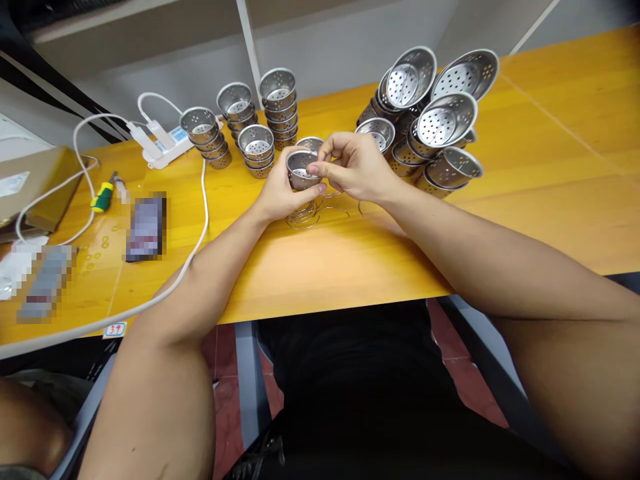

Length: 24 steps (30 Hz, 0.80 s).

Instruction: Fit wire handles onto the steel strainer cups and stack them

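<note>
My left hand (278,189) is wrapped around a small perforated metal cup (299,164), its open mouth tilted up toward me. My right hand (353,163) is pinched at the cup's right rim, thumb over the opening; whatever lies between its fingertips is too small to make out. Under both hands, several thin wire rings (303,219) lie loose on the yellow table (300,273). Another cup (311,143) stands just behind the one I hold, partly hidden by my hands.
Stacks of perforated cups (278,100) stand at the back left. Larger perforated cups (443,127) are piled at the back right. On the left are a power strip (167,148), a white cable (205,200), a green-yellow screwdriver (103,197), two blurred phones (146,228) and a cardboard box (45,180).
</note>
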Tool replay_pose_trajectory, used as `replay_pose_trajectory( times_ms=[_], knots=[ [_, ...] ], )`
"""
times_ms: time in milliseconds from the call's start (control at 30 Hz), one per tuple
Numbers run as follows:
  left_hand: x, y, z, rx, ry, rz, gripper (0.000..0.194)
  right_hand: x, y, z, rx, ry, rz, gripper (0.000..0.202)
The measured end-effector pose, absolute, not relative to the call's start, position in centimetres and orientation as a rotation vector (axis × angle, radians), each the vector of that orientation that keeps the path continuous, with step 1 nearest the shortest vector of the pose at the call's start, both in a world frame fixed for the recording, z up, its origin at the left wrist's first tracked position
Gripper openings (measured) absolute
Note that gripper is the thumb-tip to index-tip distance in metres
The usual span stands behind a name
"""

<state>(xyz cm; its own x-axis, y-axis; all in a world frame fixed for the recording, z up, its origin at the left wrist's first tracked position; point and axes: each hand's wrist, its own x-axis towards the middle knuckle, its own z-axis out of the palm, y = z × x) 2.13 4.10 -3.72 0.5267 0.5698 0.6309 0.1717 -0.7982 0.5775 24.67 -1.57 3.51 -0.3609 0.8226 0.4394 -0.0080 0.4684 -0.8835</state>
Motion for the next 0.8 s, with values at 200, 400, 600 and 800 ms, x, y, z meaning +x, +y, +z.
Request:
replay_pose_trajectory(
  times_ms=[200,400,600,800],
  knots=[
    [2.2,3.6,-3.3,2.331,0.639,1.173,0.092,24.6,-1.7,3.5,-0.689,-1.692,1.06,0.078],
    [2.2,3.6,-3.3,2.338,0.652,1.166,0.09,24.4,-2.1,3.5,-0.704,-1.649,1.074,0.075],
    [2.2,3.3,-3.2,2.343,0.685,1.154,0.09,24.4,-2.0,3.1,-0.726,-1.698,1.008,0.076],
    [2.0,3.8,-3.8,2.336,0.77,1.165,0.101,25.3,-2.3,2.8,-0.9,-1.843,0.64,0.081]
  ],
)
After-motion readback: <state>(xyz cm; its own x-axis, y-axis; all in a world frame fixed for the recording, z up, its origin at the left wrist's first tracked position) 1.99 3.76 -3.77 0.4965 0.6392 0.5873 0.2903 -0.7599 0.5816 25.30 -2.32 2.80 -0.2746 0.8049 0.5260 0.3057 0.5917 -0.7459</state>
